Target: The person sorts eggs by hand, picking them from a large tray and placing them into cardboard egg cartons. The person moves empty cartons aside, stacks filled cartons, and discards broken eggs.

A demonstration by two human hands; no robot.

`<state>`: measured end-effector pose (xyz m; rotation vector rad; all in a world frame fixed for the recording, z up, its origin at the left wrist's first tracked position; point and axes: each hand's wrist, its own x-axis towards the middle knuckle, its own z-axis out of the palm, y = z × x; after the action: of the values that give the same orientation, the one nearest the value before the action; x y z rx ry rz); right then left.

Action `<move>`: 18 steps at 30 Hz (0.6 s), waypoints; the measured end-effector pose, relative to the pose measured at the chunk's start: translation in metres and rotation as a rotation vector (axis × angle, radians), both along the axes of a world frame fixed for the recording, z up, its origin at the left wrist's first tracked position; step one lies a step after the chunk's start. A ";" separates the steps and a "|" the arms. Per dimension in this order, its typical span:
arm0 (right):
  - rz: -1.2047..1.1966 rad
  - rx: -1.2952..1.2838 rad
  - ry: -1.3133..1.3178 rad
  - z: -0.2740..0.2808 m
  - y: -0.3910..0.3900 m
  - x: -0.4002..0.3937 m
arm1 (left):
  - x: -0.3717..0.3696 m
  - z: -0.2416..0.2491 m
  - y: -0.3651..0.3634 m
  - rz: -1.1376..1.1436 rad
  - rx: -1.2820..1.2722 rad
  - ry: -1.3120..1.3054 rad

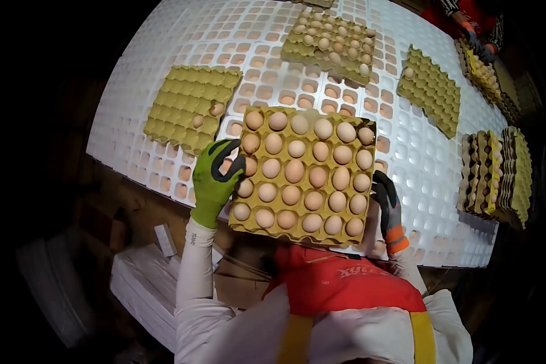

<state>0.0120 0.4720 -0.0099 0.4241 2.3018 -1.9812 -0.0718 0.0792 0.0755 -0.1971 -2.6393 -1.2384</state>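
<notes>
A yellowish pulp egg tray (297,235), filled with rows of pale brown eggs (295,170), is in front of me above white foam trays. At its left edge is my left hand (216,176), in a green glove with dark fingertips. The thumb and a finger curl against the edge beside the outermost eggs; the other fingers are partly hidden. My right hand (388,206), in a dark glove with an orange cuff, grips the opposite edge, its fingers partly out of sight. One egg (366,135) at the far right corner looks dark and stained.
Foam trays (261,30) with eggs in many cells cover the table. Pulp trays lie on them: one at left (188,103) with two eggs, one at the back (327,42) with several, one at right (431,91). Stacked trays (494,176) stand near a co-worker's gloved hands (482,48).
</notes>
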 end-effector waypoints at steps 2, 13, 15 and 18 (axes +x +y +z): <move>-0.060 -0.156 -0.016 0.027 -0.004 -0.010 | -0.014 0.016 0.009 -0.189 -0.208 0.044; -0.038 0.107 0.114 0.051 -0.033 -0.005 | -0.065 0.017 -0.009 -0.513 -0.509 0.063; -0.024 0.118 0.150 0.051 -0.029 -0.004 | -0.078 0.006 -0.016 -0.543 -0.498 -0.043; -0.124 0.081 0.185 0.054 -0.029 -0.005 | -0.088 0.007 -0.027 -0.574 -0.217 -0.093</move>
<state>0.0070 0.4431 0.0446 0.4155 2.5322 -2.0692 -0.1595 0.0519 0.0825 -1.0140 -2.9001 -1.1108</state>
